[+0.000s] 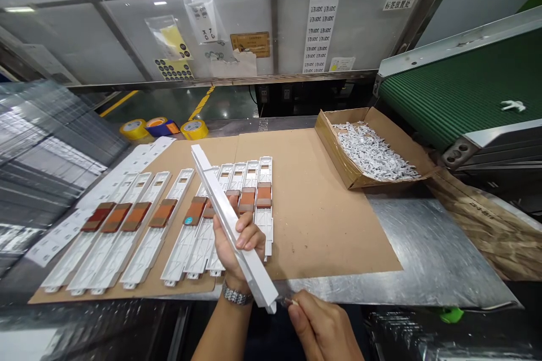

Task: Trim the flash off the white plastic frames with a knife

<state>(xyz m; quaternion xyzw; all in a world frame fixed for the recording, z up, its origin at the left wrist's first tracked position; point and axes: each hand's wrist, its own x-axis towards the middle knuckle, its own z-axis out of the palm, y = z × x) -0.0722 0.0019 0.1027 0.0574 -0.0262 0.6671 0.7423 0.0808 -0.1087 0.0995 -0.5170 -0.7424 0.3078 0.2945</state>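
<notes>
My left hand [239,240] is wrapped round a long white plastic bar [231,220], which slants from upper left down to the right above the table. Close to the bar's lower end, my right hand [319,324] is closed in a pinch on something small, too blurred to make out. Behind and left of my left hand, several white plastic strips [146,251] lie side by side on brown cardboard [317,220], each with a reddish-brown block [163,212] across it. One block carries a round teal sticker [188,220].
A cardboard box [353,180] of small white parts stands at the back right, beside a green conveyor [466,84]. Tape rolls [195,130] sit at the back left, near printed label sheets [110,186]. The metal table edge [449,293] runs along the front.
</notes>
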